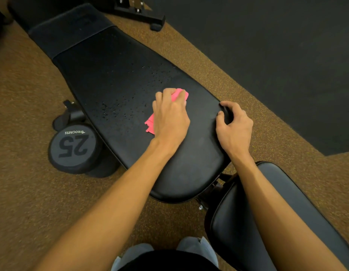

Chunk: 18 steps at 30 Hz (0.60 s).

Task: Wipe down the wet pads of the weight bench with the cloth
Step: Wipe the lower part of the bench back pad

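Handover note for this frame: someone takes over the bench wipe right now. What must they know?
Left hand holds the crumpled pink cloth pressed on the long black vinyl back pad.
Right hand grips that pad's right edge.
Done: the pad's near end looks dry.
Left: water droplets beyond and left of the cloth.
Black seat pad: wetness cannot be told.

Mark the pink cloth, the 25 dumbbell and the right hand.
pink cloth (183, 94): head view, exposed far corner.
dumbbell (74, 145): head view, end face, on the number 25.
right hand (235, 129): head view, back of the hand, which grips the edge of the back pad (103, 75).
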Each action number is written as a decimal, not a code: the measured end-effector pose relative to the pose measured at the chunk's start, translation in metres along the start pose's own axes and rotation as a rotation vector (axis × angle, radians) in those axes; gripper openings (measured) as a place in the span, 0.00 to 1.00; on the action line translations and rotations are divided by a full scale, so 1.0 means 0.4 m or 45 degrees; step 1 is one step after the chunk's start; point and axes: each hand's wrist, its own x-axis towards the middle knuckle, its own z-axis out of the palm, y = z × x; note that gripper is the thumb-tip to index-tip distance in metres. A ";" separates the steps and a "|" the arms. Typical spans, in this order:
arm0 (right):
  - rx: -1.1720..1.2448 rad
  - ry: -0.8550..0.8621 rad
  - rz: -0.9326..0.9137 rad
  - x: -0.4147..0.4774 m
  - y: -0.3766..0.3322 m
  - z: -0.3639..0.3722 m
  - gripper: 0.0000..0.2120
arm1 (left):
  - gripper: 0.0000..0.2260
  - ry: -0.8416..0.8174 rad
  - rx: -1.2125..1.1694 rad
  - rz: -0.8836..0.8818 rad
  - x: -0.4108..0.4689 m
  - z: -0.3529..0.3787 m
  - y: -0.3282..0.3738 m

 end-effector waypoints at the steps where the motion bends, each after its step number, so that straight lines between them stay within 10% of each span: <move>1: -0.005 0.001 -0.001 0.000 -0.001 0.000 0.15 | 0.13 -0.045 -0.060 -0.007 -0.013 -0.007 0.007; 13: -0.150 0.160 -0.308 -0.033 -0.110 0.027 0.14 | 0.22 -0.158 -0.330 -0.045 -0.120 -0.104 -0.071; 18: -0.028 -0.149 -0.363 -0.053 -0.246 0.095 0.17 | 0.21 -0.101 -0.475 -0.108 -0.158 -0.118 -0.082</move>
